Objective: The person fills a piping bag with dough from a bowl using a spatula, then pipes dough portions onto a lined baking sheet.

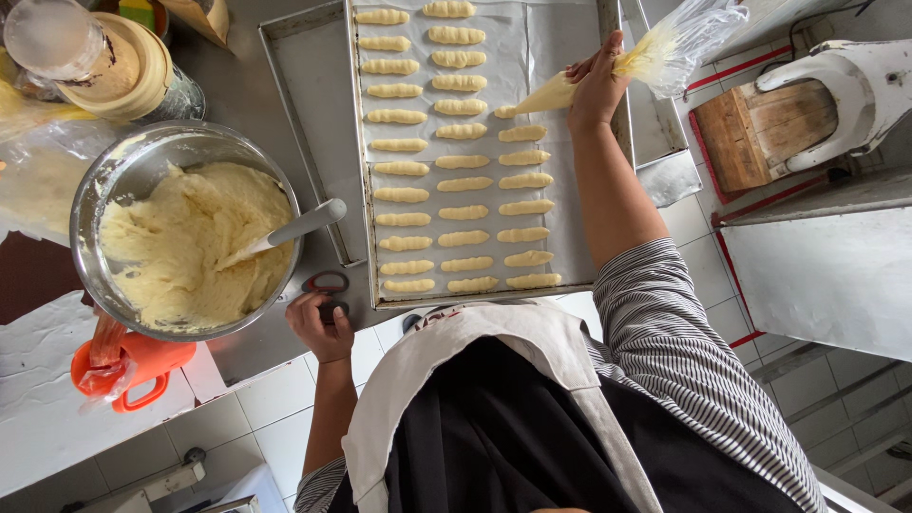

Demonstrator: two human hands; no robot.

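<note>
My right hand (594, 90) squeezes a clear piping bag (655, 52) of pale dough, its tip (505, 111) touching the paper at the top of the right-hand row. The baking tray (365, 171) is lined with white paper and carries three rows of piped dough fingers (464, 185). My left hand (318, 328) sits at the counter's near edge, its fingers curled on the dark handle of red-handled scissors (328, 283) beside the tray's corner.
A steel bowl (104, 180) of pale dough with a spatula (294, 228) stands left of the tray. An orange cup (128, 370) sits below it, jars (95, 57) above. A second empty tray (304, 66) lies under the first. A white machine (836, 85) is on the right.
</note>
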